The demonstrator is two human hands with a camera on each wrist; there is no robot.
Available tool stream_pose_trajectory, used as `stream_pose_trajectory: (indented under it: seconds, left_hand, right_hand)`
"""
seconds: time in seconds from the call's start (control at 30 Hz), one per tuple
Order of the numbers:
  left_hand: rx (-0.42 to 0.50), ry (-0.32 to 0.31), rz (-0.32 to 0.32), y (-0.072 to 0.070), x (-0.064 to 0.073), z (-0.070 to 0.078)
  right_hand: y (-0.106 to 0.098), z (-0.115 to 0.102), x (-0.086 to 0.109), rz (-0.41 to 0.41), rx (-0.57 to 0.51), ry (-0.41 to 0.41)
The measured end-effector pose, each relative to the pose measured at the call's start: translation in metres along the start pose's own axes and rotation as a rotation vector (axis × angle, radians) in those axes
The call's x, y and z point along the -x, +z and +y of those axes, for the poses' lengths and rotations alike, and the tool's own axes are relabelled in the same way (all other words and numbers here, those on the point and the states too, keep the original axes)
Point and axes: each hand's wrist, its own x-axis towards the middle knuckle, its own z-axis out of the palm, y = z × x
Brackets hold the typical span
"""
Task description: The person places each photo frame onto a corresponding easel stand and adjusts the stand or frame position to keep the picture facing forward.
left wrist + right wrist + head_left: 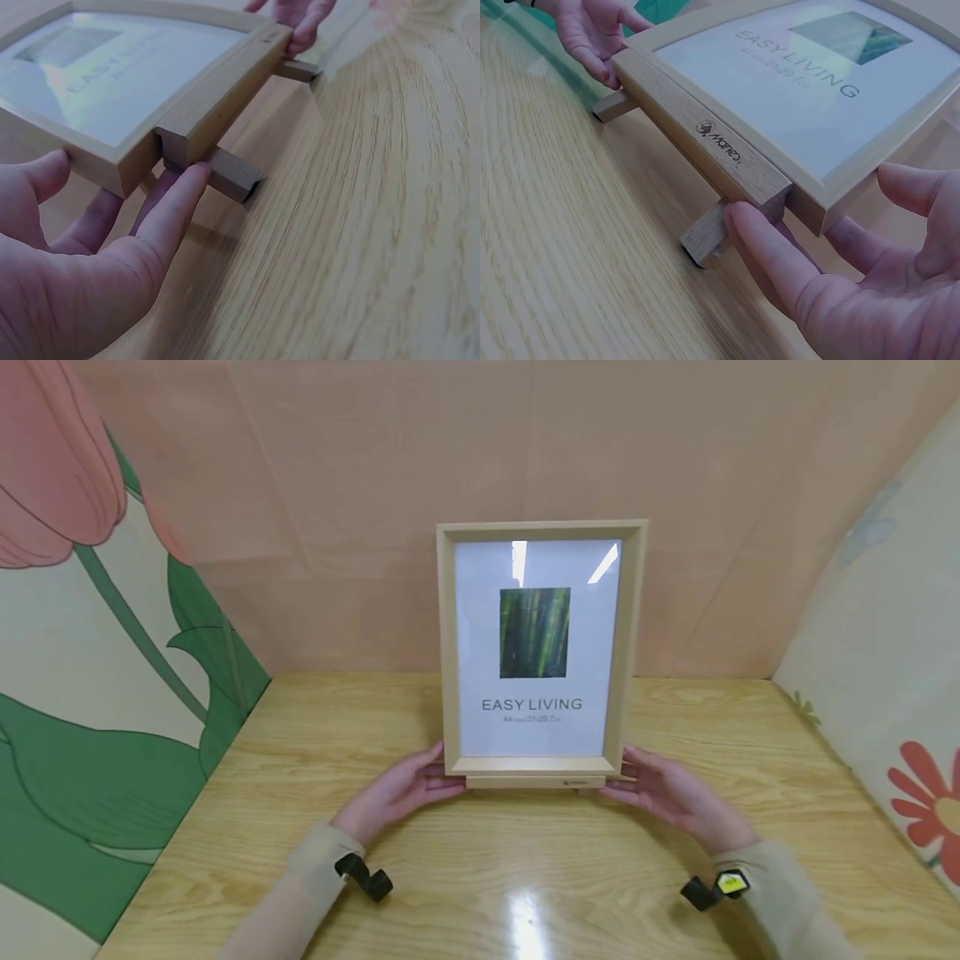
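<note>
A light wooden picture frame (636,652) stands tilted back on a small wooden tabletop easel (517,782). Behind its glass is a white sheet with a green bamboo picture and the words "EASY LIVING". My left hand (405,785) holds the lower left corner, thumb at the frame's side and fingertips at the end of the easel's ledge. On the opposite corner my right hand (671,789) grips the same way, a fingertip under the ledge end. Short easel legs (705,232) with dark tips stick out below the ledge. Most of the easel is hidden behind the frame.
The wood-grain table (525,852) runs back to a pink cloth backdrop (337,527). A panel with a large tulip print (142,635) borders the left side, and a white panel with a red flower (918,785) borders the right.
</note>
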Motion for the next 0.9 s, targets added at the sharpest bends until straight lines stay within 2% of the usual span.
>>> stream_pose_trajectory:
  seconds: [0.1,0.37,0.63,0.9]
  left_hand:
    - [-0.007,0.004,-0.008,-0.003,0.002,0.001]
    - [-0.012,0.0,0.0,-0.006,0.002,0.001]
    - [-0.019,0.0,-0.014,-0.008,0.002,0.002]
    - [-0.015,0.001,-0.014,-0.01,0.002,0.004]
  right_hand:
    - [-0.01,0.01,-0.008,0.082,0.032,-0.005]
    - [-0.006,0.009,-0.008,0.082,0.022,0.006]
    - [-0.001,0.01,-0.007,0.125,0.022,0.021]
    - [0.0,0.009,-0.008,0.082,0.026,0.019]
